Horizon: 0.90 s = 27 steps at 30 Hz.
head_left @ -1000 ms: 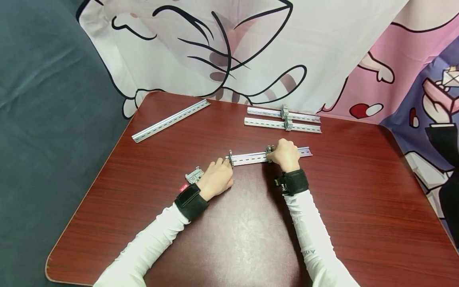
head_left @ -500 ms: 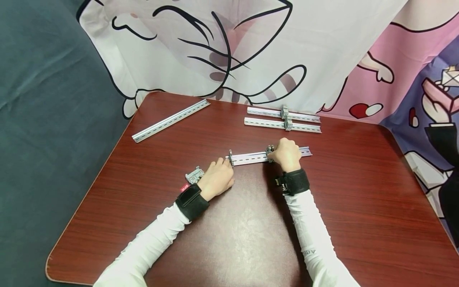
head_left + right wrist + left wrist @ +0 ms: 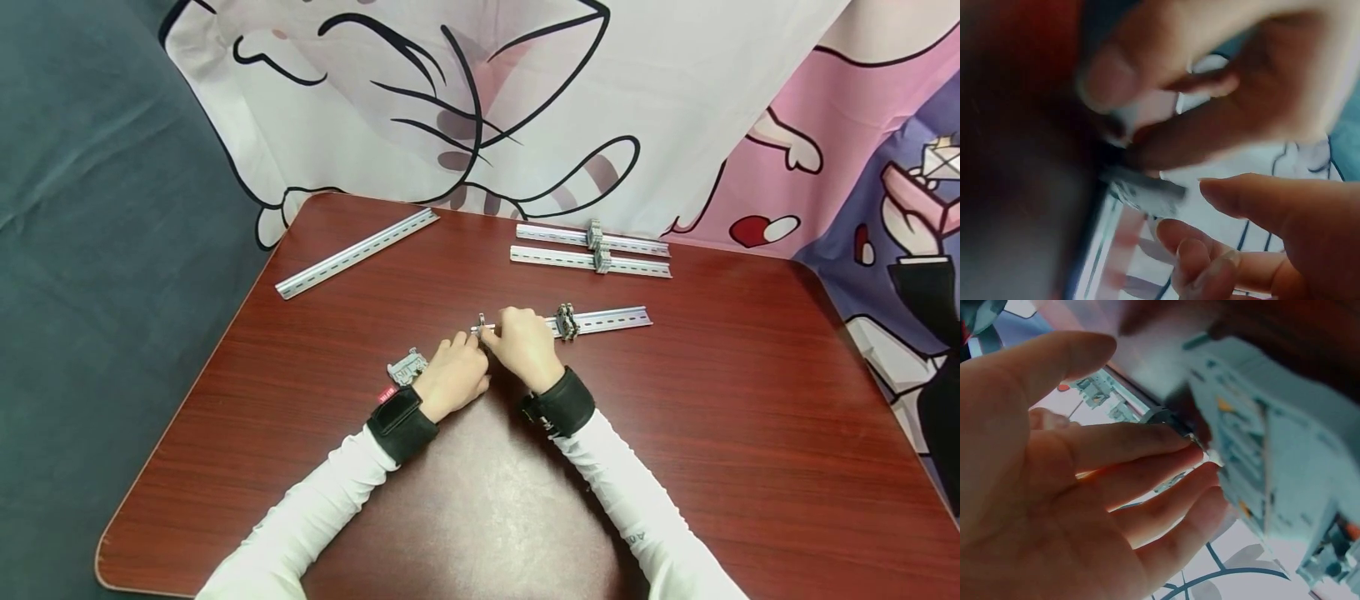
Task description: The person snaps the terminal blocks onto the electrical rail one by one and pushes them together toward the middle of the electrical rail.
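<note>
A slotted metal DIN rail point(image 3: 611, 319) lies across the middle of the table, with a pair of grey terminal blocks point(image 3: 567, 321) clipped on it. At its left end stands a thin grey block point(image 3: 481, 321), partly hidden by the hands. My left hand point(image 3: 452, 371) has its straight fingertips at that end. My right hand point(image 3: 525, 346) is over the rail's left part; in the right wrist view its thumb and bent fingers lie either side of the thin block point(image 3: 1147, 194), with a small gap at the thumb. A loose grey terminal block point(image 3: 407, 367) lies beside my left hand.
Two more rails, an upper one point(image 3: 551, 235) and a lower one point(image 3: 551, 256), lie at the back, each carrying grey blocks. A bare rail point(image 3: 356, 252) slants at the back left. A printed cloth point(image 3: 555, 108) hangs behind the table point(image 3: 750, 417).
My right hand has left the paired blocks and moved left along the rail to its left end. The paired blocks are now uncovered. My left hand has stayed in place.
</note>
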Each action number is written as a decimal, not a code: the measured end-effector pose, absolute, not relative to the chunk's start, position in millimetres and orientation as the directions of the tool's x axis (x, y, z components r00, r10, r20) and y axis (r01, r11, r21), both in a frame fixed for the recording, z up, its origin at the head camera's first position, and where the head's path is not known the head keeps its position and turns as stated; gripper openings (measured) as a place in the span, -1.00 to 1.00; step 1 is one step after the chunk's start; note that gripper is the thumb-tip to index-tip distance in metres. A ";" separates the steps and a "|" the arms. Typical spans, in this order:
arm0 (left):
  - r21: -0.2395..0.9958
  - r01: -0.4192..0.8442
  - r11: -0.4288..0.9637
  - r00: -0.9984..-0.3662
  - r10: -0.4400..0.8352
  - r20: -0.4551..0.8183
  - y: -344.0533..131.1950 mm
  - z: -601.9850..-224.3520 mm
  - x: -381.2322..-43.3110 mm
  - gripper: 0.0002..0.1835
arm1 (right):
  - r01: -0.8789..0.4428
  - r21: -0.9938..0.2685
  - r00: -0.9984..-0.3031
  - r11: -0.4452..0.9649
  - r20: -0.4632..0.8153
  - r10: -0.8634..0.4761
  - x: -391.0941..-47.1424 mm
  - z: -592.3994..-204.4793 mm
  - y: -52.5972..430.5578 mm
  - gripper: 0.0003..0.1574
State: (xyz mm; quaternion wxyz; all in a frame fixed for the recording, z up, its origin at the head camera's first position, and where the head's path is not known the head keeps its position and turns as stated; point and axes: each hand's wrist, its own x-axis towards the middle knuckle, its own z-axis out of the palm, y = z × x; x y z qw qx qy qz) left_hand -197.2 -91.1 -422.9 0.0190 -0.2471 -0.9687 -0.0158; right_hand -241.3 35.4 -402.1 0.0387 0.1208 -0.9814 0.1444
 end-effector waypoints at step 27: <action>0.069 0.468 0.881 -0.883 0.470 -0.013 -90.7 -420.7 -195.9 -0.73 | -0.178 -0.214 -0.977 0.961 0.153 -0.147 -240.5 -419.3 20.7 -0.62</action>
